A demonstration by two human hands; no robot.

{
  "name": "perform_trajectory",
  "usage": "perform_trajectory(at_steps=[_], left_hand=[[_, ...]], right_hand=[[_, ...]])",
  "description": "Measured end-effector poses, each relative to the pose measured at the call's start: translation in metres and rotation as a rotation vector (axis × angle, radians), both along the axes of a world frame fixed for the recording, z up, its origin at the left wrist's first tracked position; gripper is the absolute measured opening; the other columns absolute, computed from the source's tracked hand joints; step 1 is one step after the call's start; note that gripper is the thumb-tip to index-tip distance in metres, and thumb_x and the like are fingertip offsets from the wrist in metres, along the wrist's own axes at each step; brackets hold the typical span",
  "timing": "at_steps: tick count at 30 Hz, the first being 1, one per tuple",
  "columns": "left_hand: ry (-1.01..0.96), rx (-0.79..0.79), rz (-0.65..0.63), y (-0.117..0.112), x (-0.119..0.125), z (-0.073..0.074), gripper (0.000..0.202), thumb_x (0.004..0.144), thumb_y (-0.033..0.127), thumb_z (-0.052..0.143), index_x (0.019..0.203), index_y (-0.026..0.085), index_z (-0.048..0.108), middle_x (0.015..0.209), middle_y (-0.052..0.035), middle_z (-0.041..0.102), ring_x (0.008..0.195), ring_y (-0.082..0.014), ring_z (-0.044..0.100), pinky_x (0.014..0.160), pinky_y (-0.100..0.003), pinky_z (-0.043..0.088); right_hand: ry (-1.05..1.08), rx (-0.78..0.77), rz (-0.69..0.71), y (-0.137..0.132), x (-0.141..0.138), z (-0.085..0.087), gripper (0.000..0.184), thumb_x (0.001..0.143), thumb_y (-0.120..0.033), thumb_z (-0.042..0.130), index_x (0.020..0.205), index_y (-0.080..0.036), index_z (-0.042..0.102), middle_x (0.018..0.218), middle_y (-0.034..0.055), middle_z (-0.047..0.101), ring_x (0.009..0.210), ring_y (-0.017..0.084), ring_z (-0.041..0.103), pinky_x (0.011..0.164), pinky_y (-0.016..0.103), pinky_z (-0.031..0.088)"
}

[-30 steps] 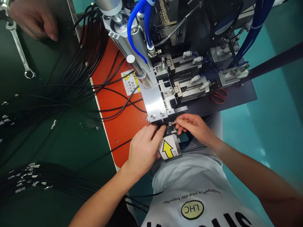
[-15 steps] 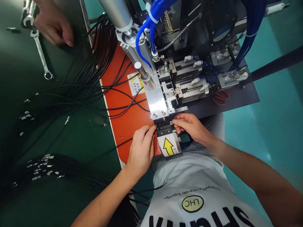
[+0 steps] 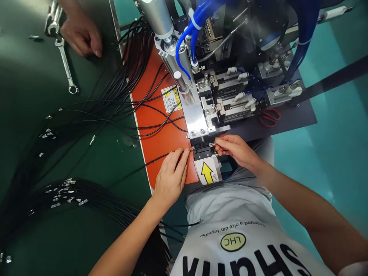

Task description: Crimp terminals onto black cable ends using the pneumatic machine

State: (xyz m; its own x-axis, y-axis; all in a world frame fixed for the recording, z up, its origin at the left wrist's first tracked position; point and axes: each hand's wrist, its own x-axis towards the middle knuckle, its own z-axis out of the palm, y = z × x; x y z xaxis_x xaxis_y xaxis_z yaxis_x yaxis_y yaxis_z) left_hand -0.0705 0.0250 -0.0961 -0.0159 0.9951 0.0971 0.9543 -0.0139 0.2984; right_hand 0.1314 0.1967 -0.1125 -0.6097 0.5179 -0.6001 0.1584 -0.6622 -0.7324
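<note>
A black cable (image 3: 161,156) runs over the orange plate to the black feed block (image 3: 202,154) at the machine's front. My left hand (image 3: 171,174) is closed on this cable just left of the block, fingertips pressing it. At the block's right side my right hand (image 3: 234,148) pinches the cable's end, where a small shiny tip shows near the fingertips. Below the block is a white label with a yellow arrow (image 3: 206,173). The silver machine plate (image 3: 198,122) stands just above both hands.
Many black cables with metal ends (image 3: 64,189) lie on the dark green table at left. Another person's hand (image 3: 83,36) rests near a wrench (image 3: 66,69). Red-handled scissors (image 3: 269,117) lie right of the machine, beneath its cylinders (image 3: 235,109).
My view has shifted, so the scene sits further right. My left hand has drawn slightly back from the block, showing more cable. My right hand keeps its pinch at the block's right side.
</note>
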Motion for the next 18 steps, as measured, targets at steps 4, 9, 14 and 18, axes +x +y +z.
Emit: perform_trajectory(at_steps=[4, 9, 14, 18], left_hand=[[-0.022, 0.006, 0.008, -0.002, 0.003, -0.001, 0.060, 0.095, 0.018, 0.047, 0.153, 0.022, 0.031, 0.142, -0.0168, 0.049, 0.133, -0.0300, 0.046, 0.111, -0.049, 0.041], [-0.029, 0.020, 0.018, -0.007, 0.006, 0.001, 0.057, 0.096, 0.019, 0.045, 0.152, 0.021, 0.033, 0.141, -0.0167, 0.049, 0.133, -0.0297, 0.045, 0.111, -0.049, 0.042], [-0.062, 0.020, 0.051, 0.007, 0.002, 0.004, 0.052, 0.097, 0.020, 0.041, 0.149, 0.015, 0.036, 0.144, -0.0169, 0.048, 0.134, -0.0291, 0.044, 0.113, -0.051, 0.039], [-0.140, 0.030, 0.134, 0.040, -0.006, 0.008, 0.046, 0.099, 0.023, 0.034, 0.141, 0.009, 0.043, 0.142, -0.0180, 0.049, 0.135, -0.0281, 0.042, 0.116, -0.050, 0.035]], right_hand=[[-0.022, -0.052, -0.104, -0.005, 0.020, -0.011, 0.040, 0.082, -0.054, 0.069, 0.092, -0.016, 0.070, 0.079, 0.0015, 0.064, 0.066, 0.010, 0.058, 0.069, 0.025, 0.048], [-0.117, -0.005, -0.188, -0.013, 0.047, -0.020, 0.039, 0.080, -0.052, 0.071, 0.095, -0.017, 0.072, 0.081, 0.0012, 0.064, 0.068, 0.010, 0.058, 0.072, 0.025, 0.048], [-0.170, 0.036, -0.225, -0.017, 0.063, -0.019, 0.039, 0.078, -0.053, 0.072, 0.095, -0.018, 0.072, 0.082, 0.0021, 0.066, 0.067, 0.011, 0.058, 0.067, 0.025, 0.047], [-0.169, 0.065, -0.215, -0.025, 0.067, -0.015, 0.033, 0.077, -0.050, 0.073, 0.094, -0.022, 0.073, 0.084, 0.0020, 0.066, 0.068, 0.012, 0.058, 0.067, 0.027, 0.049]])
